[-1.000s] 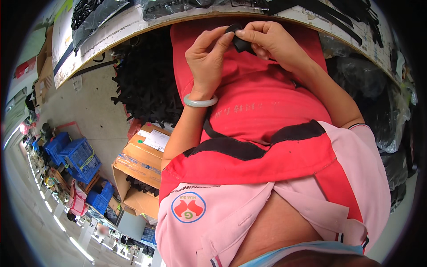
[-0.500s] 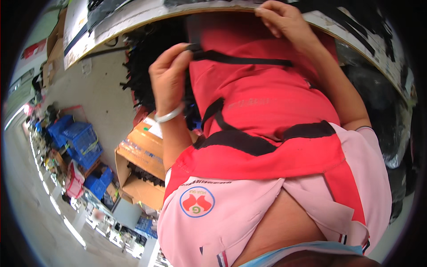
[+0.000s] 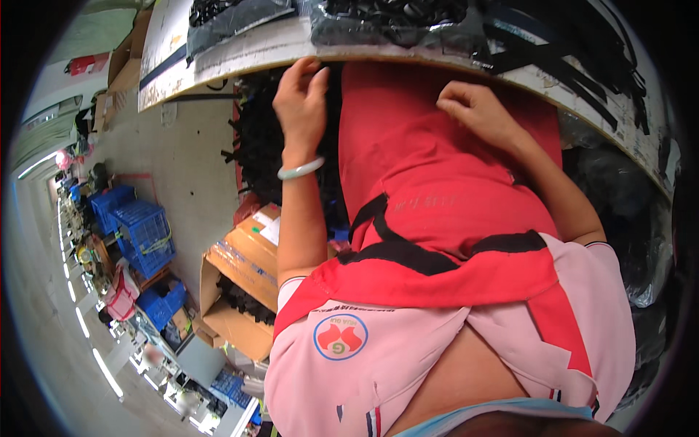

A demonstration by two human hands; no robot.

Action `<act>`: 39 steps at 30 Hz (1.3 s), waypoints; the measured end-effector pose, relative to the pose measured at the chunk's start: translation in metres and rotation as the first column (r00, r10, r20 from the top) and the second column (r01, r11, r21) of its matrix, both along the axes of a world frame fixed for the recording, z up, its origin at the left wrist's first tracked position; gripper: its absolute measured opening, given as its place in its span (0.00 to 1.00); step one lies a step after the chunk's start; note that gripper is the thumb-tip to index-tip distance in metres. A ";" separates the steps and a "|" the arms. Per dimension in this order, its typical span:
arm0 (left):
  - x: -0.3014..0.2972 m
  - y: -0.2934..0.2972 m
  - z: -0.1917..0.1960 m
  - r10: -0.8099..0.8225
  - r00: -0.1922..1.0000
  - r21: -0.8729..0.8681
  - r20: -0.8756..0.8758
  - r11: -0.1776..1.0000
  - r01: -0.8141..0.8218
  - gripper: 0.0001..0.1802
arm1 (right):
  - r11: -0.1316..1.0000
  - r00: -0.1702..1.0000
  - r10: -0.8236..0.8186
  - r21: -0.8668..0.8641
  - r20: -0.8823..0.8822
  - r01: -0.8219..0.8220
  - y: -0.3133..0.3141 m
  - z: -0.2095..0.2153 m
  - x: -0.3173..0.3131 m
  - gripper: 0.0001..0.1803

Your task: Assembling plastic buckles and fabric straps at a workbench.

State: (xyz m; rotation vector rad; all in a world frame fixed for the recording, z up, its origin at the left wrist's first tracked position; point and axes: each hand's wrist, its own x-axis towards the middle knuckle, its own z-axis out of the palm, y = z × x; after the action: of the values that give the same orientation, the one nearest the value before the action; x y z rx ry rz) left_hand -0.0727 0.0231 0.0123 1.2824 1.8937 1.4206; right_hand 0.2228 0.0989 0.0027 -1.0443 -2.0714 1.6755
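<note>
Your left hand (image 3: 300,109) is raised at the edge of the workbench (image 3: 218,62), fingers curled loosely together and thumb tucked close. It sits right at the left border of the red cloth (image 3: 429,167), but you cannot tell from here whether it pinches that border or only brushes it. Your right hand (image 3: 477,109) lies flat on the cloth near its top, fingers bent and pressing down, with nothing gripped between them.

The red cloth hangs from the bench edge down over your lap, and 2 black straps (image 3: 408,251) cross its lower part. It looks light and limp, likely to sag and fold wherever it is unsupported, and probably a little slick under a flat palm. A border or hem, or a strap where it is sewn down, should give a firmer hold than the open middle.

On the bench above lie clear bags of black parts (image 3: 386,18) and loose black webbing (image 3: 561,51). On the floor to your left sits an open cardboard box (image 3: 237,291), with blue crates (image 3: 142,233) further off.
</note>
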 end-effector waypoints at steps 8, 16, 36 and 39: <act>0.069 0.128 0.024 -0.141 0.614 -0.063 -0.777 0.987 0.148 0.37 | 0.997 0.999 0.037 0.063 0.032 -0.039 -0.006 0.000 0.009 0.09; 0.063 0.176 0.016 -0.278 0.745 -0.121 -0.606 0.958 0.259 0.20 | 0.994 0.998 0.040 0.096 0.052 -0.045 0.003 -0.001 0.013 0.09; 0.012 0.196 0.015 -0.133 0.099 0.091 0.986 0.933 0.348 0.16 | 0.999 0.997 0.049 -0.007 0.059 -0.048 0.004 0.004 0.009 0.09; 0.024 0.186 0.027 -0.195 0.129 0.144 0.972 0.933 0.329 0.13 | 0.998 0.998 0.039 0.048 0.044 -0.041 0.006 0.013 0.008 0.08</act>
State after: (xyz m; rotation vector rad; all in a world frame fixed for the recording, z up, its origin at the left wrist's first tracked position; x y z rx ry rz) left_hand -0.0491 0.2091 0.0394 0.2854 0.7035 1.3407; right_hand 0.2310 0.1051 0.0161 -1.0396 -2.1631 1.6252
